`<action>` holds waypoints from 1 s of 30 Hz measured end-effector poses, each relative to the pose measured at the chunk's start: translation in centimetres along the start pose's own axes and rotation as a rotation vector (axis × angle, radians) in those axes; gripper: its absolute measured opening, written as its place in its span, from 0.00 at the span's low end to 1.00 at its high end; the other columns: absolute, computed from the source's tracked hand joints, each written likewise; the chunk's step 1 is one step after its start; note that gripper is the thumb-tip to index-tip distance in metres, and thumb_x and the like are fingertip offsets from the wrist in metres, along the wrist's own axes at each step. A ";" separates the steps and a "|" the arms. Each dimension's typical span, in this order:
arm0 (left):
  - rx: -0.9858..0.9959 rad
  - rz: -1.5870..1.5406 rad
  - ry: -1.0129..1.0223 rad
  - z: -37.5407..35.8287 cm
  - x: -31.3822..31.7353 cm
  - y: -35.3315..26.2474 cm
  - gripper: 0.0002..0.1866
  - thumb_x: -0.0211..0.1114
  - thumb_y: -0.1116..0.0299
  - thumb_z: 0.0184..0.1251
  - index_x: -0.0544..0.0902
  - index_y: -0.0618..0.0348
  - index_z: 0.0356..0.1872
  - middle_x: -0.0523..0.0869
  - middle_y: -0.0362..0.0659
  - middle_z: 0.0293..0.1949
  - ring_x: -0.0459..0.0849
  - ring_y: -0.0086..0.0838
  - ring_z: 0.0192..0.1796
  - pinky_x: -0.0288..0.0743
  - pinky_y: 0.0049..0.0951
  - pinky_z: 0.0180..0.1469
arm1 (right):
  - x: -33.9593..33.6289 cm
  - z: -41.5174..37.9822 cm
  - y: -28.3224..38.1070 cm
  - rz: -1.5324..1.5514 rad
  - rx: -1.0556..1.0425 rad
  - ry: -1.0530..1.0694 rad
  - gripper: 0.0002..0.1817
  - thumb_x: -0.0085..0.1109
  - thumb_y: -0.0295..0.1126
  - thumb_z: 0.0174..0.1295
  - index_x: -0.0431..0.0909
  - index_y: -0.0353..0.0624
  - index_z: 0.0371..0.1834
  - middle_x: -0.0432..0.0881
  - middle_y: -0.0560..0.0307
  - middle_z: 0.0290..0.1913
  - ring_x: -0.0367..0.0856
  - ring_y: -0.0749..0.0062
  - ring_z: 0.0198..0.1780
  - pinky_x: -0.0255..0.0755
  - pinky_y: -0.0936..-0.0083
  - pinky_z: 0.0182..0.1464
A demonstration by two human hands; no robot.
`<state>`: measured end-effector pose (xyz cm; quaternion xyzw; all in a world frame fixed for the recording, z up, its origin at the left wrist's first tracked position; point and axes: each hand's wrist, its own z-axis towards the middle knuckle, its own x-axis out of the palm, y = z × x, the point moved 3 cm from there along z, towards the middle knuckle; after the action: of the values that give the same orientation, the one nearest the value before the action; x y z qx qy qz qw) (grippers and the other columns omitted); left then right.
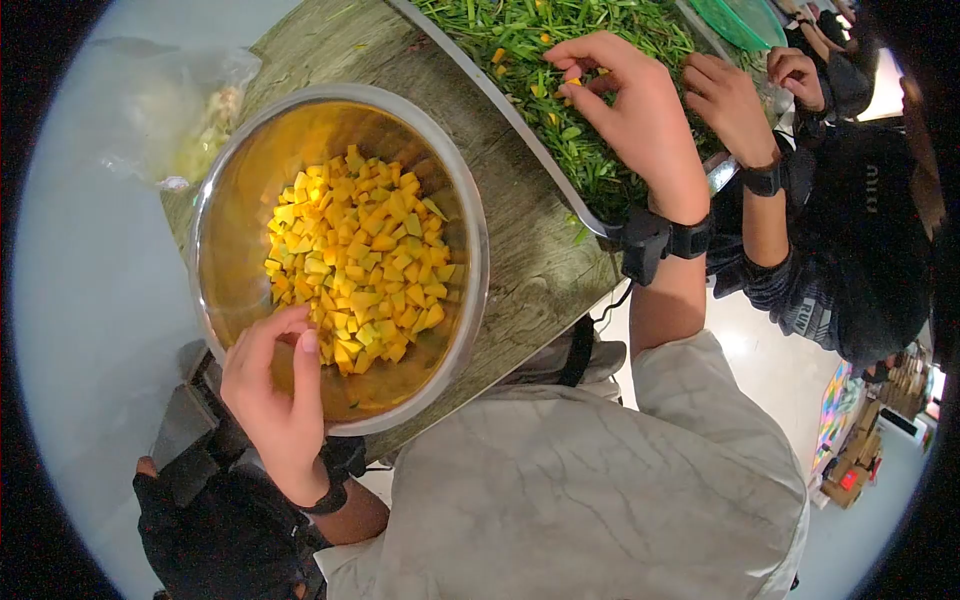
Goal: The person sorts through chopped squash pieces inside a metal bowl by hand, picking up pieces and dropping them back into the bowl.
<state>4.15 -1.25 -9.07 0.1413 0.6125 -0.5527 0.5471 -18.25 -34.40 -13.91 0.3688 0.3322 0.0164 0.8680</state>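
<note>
My left hand point(275, 400) grips the near rim of the steel bowl point(470, 200), thumb inside, beside the diced yellow cubes point(360, 260). My right hand point(630, 110) is in the tray of chopped greens point(600, 170), fingertips pinched on what looks like one yellow piece. Another person's hand point(730, 105) works beside it.

Single fisheye view from a head-worn camera, looking steeply down and close onto a wooden board point(520, 230) and steel bowl point(470, 250).
</note>
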 end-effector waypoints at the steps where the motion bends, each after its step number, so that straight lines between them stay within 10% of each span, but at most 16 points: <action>1: 0.001 -0.011 -0.002 0.0 0.0 0.1 0.08 0.70 0.71 0.70 0.89 0.62 0.46 0.91 0.47 0.36 0.89 0.39 0.40 0.78 0.36 0.50 | 0.0 0.1 0.3 -0.024 0.024 0.001 0.16 0.68 0.16 0.62 0.87 0.39 0.53 0.88 0.53 0.46 0.89 0.68 0.45 0.84 0.74 0.47; 10: 0.010 -0.004 0.004 0.3 0.0 0.3 0.09 0.71 0.71 0.70 0.90 0.62 0.46 0.91 0.46 0.36 0.90 0.37 0.39 0.79 0.36 0.50 | 3.7 2.8 12.8 0.482 -0.394 0.299 0.14 0.70 0.18 0.64 0.90 0.43 0.51 0.91 0.54 0.49 0.91 0.66 0.47 0.84 0.72 0.46; 16: 0.022 0.008 -0.018 -0.1 0.0 0.7 0.08 0.70 0.71 0.70 0.90 0.61 0.46 0.91 0.45 0.35 0.89 0.37 0.38 0.77 0.36 0.49 | 0.3 5.5 8.1 0.051 0.217 0.091 0.05 0.65 0.20 0.67 0.90 0.36 0.41 0.92 0.49 0.42 0.91 0.63 0.40 0.83 0.66 0.43; 19: 0.045 0.010 -0.016 0.2 0.0 0.6 0.08 0.70 0.71 0.70 0.90 0.61 0.46 0.91 0.45 0.35 0.89 0.37 0.38 0.77 0.35 0.49 | 1.4 4.6 -0.2 -0.570 0.003 0.218 0.14 0.71 0.20 0.62 0.91 0.42 0.50 0.92 0.49 0.48 0.91 0.56 0.46 0.83 0.66 0.46; 30: 0.019 -0.038 -0.022 0.0 0.2 0.7 0.08 0.70 0.72 0.70 0.89 0.62 0.46 0.91 0.45 0.35 0.89 0.37 0.38 0.77 0.35 0.49 | 2.1 2.9 -3.0 -0.445 0.028 0.378 0.12 0.70 0.27 0.57 0.92 0.45 0.45 0.92 0.44 0.41 0.91 0.46 0.47 0.86 0.54 0.52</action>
<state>4.65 -1.10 -9.62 0.1288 0.6036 -0.5703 0.5420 -15.55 -37.86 -15.59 0.2893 0.5611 -0.1105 0.7677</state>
